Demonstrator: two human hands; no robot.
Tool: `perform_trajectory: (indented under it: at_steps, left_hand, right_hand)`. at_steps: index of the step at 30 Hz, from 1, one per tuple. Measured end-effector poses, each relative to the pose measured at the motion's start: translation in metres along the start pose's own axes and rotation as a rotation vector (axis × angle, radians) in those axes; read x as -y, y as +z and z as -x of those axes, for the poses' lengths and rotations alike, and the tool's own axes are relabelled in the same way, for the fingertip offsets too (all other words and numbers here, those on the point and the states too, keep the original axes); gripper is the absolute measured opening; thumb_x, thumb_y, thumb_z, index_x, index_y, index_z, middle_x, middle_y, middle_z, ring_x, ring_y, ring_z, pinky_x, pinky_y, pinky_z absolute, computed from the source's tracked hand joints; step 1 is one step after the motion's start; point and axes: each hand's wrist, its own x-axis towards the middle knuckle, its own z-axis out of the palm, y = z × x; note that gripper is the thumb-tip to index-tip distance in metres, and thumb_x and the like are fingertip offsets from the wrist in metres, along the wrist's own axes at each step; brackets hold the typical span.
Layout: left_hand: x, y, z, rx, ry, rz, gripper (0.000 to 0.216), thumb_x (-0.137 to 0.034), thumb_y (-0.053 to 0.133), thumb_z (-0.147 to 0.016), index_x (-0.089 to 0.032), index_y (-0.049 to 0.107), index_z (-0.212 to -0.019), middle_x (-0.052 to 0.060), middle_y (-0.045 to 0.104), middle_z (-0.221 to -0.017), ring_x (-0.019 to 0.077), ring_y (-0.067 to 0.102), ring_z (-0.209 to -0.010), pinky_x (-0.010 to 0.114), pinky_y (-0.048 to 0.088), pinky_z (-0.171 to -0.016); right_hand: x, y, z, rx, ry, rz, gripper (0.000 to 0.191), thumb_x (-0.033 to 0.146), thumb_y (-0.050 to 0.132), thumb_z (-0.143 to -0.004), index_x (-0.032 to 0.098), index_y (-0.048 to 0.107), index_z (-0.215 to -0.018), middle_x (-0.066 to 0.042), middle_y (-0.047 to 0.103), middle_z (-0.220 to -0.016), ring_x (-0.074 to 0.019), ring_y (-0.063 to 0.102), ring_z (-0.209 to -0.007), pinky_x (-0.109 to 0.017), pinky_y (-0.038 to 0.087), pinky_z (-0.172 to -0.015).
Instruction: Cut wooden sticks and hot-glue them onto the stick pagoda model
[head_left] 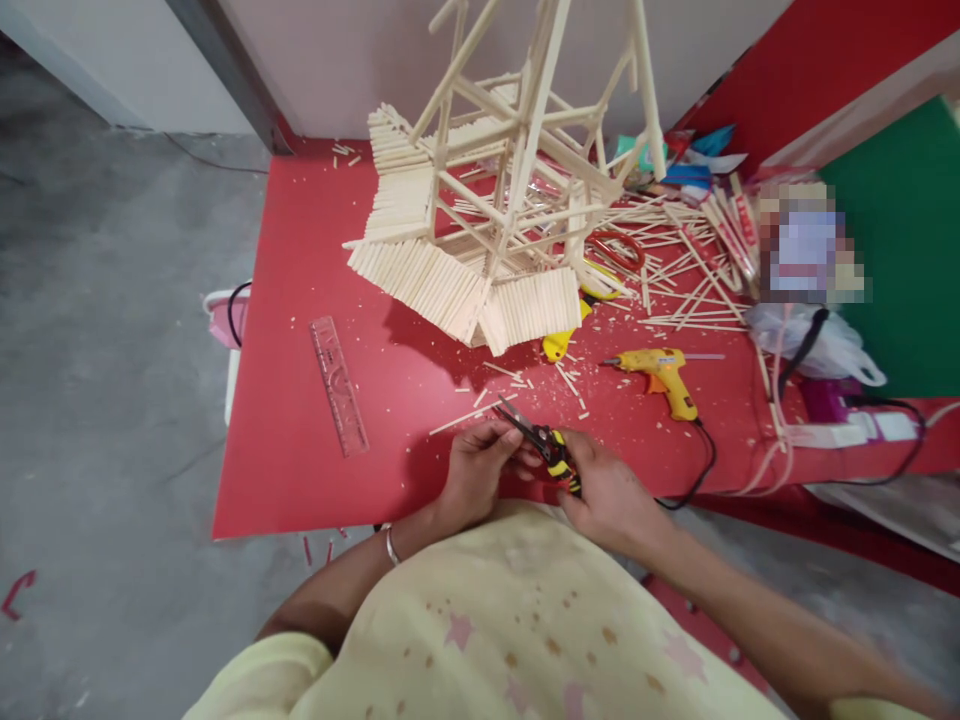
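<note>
My right hand [607, 490] grips the yellow-and-black handles of a pair of cutters [541, 440], whose dark blades point up-left. My left hand [476, 470] is closed in a pinch right at the blades, holding a thin wooden stick [469, 417] that lies out to the left over the red board [300, 440]. A silver bangle sits on my left wrist. Beyond my hands stands a tall model [495, 200] built of pale wooden sticks.
A yellow glue gun [664, 372] with a black cord lies right of centre. A clear ruler [339, 385] rests at the left. Loose sticks, red-handled scissors [619, 250], packets and a white power strip [847, 432] crowd the right side. Grey floor surrounds the board.
</note>
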Motion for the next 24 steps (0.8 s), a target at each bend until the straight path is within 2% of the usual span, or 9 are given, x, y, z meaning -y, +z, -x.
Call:
perform_trajectory:
  at_steps: [10,15,20,24]
  left_hand:
    - [0.002,0.010,0.003,-0.046,-0.176,0.115,0.044,-0.042,0.095,-0.058,-0.011,0.070,-0.076,0.004,0.073,-0.067,0.0119,0.066,-0.052,0.020,0.054,-0.048]
    - [0.006,0.010,0.005,-0.040,-0.174,0.058,0.044,-0.045,0.093,-0.060,-0.010,0.071,-0.076,0.006,0.073,-0.069,0.0142,0.068,-0.053,0.022,0.055,-0.048]
    - [0.010,0.013,0.006,-0.004,-0.180,0.018,0.045,-0.048,0.091,-0.061,-0.011,0.069,-0.075,0.005,0.072,-0.065,0.0141,0.066,-0.051,0.025,0.055,-0.050]
    - [0.004,0.017,0.006,-0.010,-0.145,0.064,0.047,-0.048,0.092,-0.058,-0.012,0.067,-0.076,0.004,0.070,-0.064,0.0134,0.065,-0.052,0.023,0.052,-0.050]
  right_hand:
    - [-0.001,-0.004,0.012,0.061,0.089,0.032,0.046,0.024,0.054,-0.082,0.015,0.049,-0.127,-0.015,0.067,-0.111,-0.0274,0.067,-0.096,-0.034,0.046,-0.079]
    - [-0.002,-0.004,0.018,0.036,0.085,0.071,0.049,0.023,0.053,-0.080,0.015,0.050,-0.128,-0.014,0.068,-0.112,-0.0270,0.068,-0.095,-0.033,0.045,-0.078]
    - [0.005,-0.002,0.020,-0.009,0.164,0.165,0.041,0.028,0.053,-0.081,0.014,0.054,-0.119,-0.009,0.071,-0.087,-0.0262,0.067,-0.080,-0.031,0.040,-0.066]
    - [0.006,-0.010,0.018,-0.101,0.140,0.190,0.047,0.027,0.055,-0.080,0.017,0.051,-0.127,-0.010,0.070,-0.100,-0.0257,0.065,-0.089,-0.030,0.042,-0.071]
